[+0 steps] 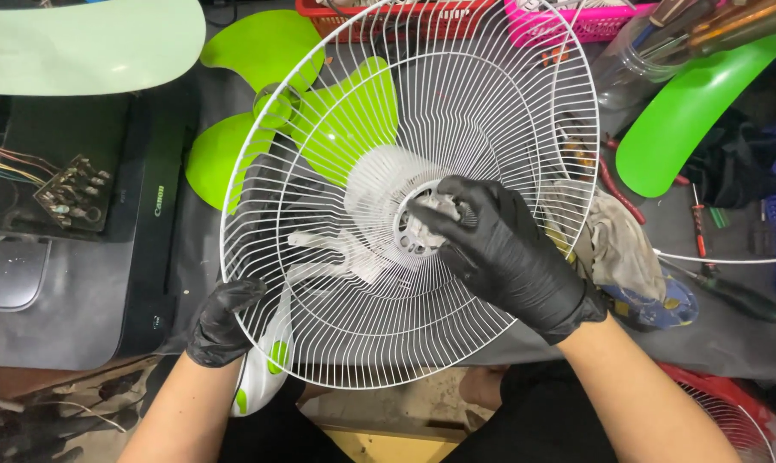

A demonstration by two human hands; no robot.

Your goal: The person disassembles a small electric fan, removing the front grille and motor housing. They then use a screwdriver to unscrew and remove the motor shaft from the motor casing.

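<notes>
Circuit board (69, 190): far left on the dark bench, loose wires trailing; well apart from the hands.
Left hand (222, 322): black-gloved, clenched on the lower left rim of the fan guard, steadying it.
Fan blade (295, 120): bright green, lying under the guard's upper left.
Fan guard (405, 193): white wire, round, tilted over the bench, held between both hands.
Right hand (501, 251): black-gloved, fingers pinched on the small part at the guard's hub.
Rag (615, 240): just right of the guard, beside the screwdrivers (722, 257).
Risk: likely slip of the guard if the left grip loosens; thin wires could bend under hard pressing at the hub; glove could snag between wires.
</notes>
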